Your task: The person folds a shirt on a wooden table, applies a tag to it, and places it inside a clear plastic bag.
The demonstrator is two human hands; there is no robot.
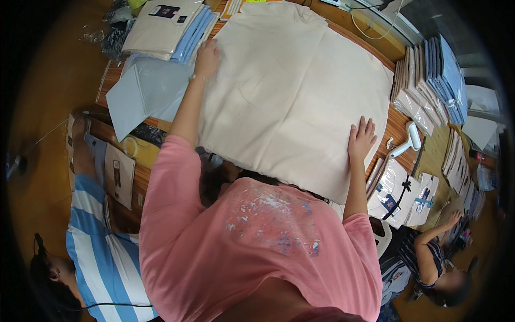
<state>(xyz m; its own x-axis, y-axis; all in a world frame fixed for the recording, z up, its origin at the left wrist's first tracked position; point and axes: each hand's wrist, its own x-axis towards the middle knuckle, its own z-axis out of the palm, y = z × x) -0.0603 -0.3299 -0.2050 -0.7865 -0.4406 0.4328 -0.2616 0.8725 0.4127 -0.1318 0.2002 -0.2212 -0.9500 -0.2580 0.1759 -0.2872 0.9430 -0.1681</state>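
Observation:
A large cream shirt lies spread over the table, its lower edge hanging toward my body and a long crease running down its middle. My left hand is at the shirt's left edge, fingers extended beside the packed garments; it holds nothing. At the lower right of the cloth my right hand lies flat, palm down, with fingers spread. Neither hand grips the fabric. Close to the left forearm are clear plastic bags and a pale sheet of board.
Bagged shirts are stacked at the far left. More packed piles stand at the right, near a white lint roller and a bundle tied with black ribbon. Yellow tape lies left. Co-workers sit at left and right.

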